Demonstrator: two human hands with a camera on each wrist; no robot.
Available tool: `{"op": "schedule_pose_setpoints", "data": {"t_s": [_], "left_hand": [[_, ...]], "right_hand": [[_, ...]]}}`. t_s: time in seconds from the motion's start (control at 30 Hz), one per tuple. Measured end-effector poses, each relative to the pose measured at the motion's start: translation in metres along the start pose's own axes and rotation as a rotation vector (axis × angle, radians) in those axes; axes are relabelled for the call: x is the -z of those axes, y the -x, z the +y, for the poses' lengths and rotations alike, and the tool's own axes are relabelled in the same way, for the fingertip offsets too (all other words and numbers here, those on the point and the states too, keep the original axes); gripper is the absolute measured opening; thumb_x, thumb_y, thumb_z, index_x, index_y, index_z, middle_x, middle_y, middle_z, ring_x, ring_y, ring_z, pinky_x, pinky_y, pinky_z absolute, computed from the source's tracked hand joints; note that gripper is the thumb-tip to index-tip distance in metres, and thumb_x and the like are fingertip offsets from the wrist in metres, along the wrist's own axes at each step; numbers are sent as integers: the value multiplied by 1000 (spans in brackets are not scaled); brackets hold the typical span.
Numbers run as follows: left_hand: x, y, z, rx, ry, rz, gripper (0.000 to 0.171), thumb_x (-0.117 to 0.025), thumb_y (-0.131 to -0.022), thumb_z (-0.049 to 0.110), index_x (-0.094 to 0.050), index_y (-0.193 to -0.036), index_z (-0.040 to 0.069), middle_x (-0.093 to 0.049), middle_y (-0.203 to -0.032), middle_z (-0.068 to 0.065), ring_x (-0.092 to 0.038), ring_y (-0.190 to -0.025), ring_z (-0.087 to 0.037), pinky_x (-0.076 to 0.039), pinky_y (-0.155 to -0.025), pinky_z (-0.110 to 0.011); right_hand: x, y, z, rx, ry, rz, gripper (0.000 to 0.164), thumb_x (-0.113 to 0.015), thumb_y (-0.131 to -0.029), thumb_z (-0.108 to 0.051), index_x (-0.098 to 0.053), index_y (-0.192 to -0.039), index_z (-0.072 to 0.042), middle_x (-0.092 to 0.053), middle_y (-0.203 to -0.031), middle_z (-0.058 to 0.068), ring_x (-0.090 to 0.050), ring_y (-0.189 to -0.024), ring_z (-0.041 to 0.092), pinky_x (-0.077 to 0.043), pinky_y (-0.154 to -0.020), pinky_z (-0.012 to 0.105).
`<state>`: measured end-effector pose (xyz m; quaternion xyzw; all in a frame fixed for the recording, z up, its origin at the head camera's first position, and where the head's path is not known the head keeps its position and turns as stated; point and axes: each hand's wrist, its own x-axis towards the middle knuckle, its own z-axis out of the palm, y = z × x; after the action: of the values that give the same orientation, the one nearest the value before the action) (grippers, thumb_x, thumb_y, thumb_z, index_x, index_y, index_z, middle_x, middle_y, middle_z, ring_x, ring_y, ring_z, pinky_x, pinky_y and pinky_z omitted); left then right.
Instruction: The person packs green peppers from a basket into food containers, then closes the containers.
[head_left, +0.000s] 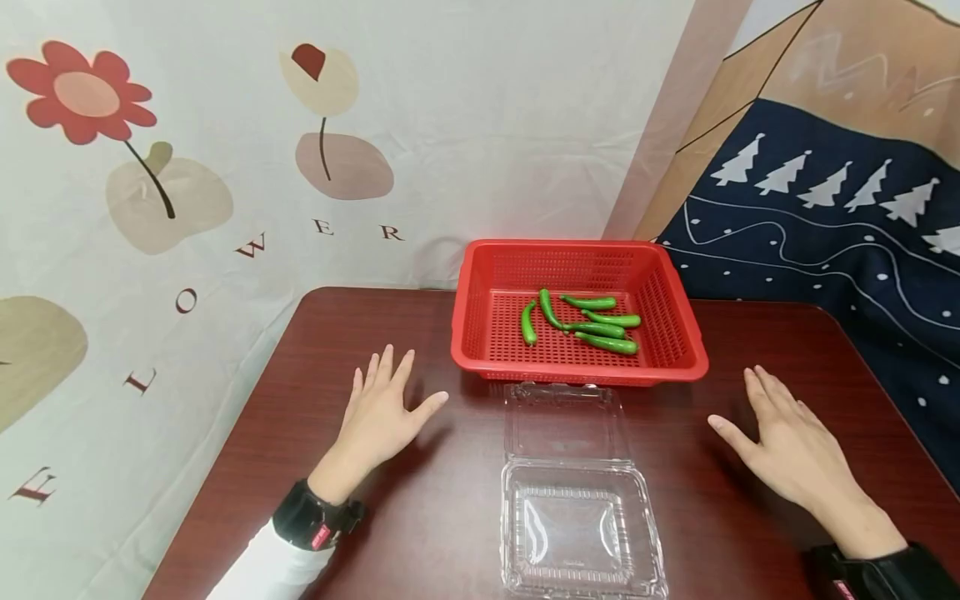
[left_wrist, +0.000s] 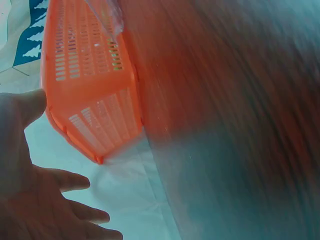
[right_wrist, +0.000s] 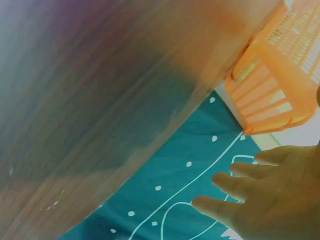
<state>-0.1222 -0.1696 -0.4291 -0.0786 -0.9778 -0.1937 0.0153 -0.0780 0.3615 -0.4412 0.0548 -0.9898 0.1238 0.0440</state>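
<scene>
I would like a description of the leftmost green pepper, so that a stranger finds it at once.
On the brown table, find the red basket. Inside, take the leftmost green pepper: its thick end faces the clear container, unlike the next pepper, whose thick end faces away.

My left fingers [head_left: 385,365] could slide over the table [head_left: 435,533] toward centre until the red basket [head_left: 579,369], open at its top. At lower centre, the clear container [head_left: 573,533] bars crossing.
</scene>
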Motion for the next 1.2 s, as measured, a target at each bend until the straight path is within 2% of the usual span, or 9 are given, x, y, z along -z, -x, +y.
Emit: {"op": "schedule_pose_setpoints", "data": {"t_s": [0.2, 0.33, 0.47, 0.6, 0.83, 1.0, 1.1, 1.2], "left_hand": [[0, 3, 10, -2, 55, 22, 95, -58, -94, 73, -42, -159, 7, -31, -166, -26, -26, -153, -48, -11, -128, -64], [-2, 6, 18, 4, 86, 29, 91, -61, -94, 70, -45, -158, 8, -36, -165, -23, -30, -153, -45, -19, -127, -63], [-6, 9, 26, 14, 110, 22, 88, -61, -94, 69, -47, -157, 9, -37, -165, -21, -31, -153, -42, -30, -122, -66], [-12, 12, 33, 5, 130, 15, 87, -62, -93, 69, -51, -154, 9, -40, -163, -20, -36, -151, -41, -37, -116, -69], [-20, 17, 43, -18, 189, 2, 80, -66, -97, 58, -52, -150, 1, -55, -151, -21, -51, -140, -39, -44, -114, -61], [-25, 19, 52, -13, 247, -27, 73, -66, -99, 51, -55, -147, -3, -60, -145, -22, -55, -135, -40, -47, -113, -59], [-27, 19, 58, -15, 277, -56, 70, -65, -100, 50, -56, -146, -1, -61, -145, -20, -56, -135, -38, -47, -113, -58], [-30, 19, 63, -37, 296, -68, 65, -65, -100, 49, -61, -142, 0, -65, -141, -18, -60, -131, -36, -50, -110, -56]], "right_hand": [[4, 3, -17, -25, 2, 7, 92, -62, -101, -55, -32, -155, 13, -41, -152, 39, -44, -134, 58, -43, -97, 80], [6, 6, -29, -55, 1, -15, 86, -62, -100, -56, -41, -152, 10, -48, -145, 40, -49, -127, 59, -48, -89, 80], [3, 8, -43, -35, 3, -5, 75, -63, -100, -55, -54, -143, 6, -56, -139, 35, -53, -124, 53, -52, -85, 77], [-1, 10, -56, -11, -28, -3, 65, -67, -99, -50, -62, -136, 3, -61, -133, 32, -56, -120, 49, -54, -83, 74], [-6, 10, -77, -2, -113, -42, 47, -70, -99, -43, -73, -123, -3, -69, -121, 25, -63, -114, 46, -56, -83, 70], [-11, 9, -88, 35, -169, -27, 29, -73, -98, -34, -78, -112, -9, -74, -103, 7, -70, -93, 29, -60, -75, 56], [-13, 7, -93, 65, -190, -18, 22, -74, -98, -33, -80, -106, -14, -72, -94, -5, -67, -81, 17, -58, -68, 45], [-15, 5, -97, 82, -206, -11, 18, -75, -97, -32, -80, -101, -16, -70, -88, -10, -62, -75, 11, -54, -64, 39]]}}
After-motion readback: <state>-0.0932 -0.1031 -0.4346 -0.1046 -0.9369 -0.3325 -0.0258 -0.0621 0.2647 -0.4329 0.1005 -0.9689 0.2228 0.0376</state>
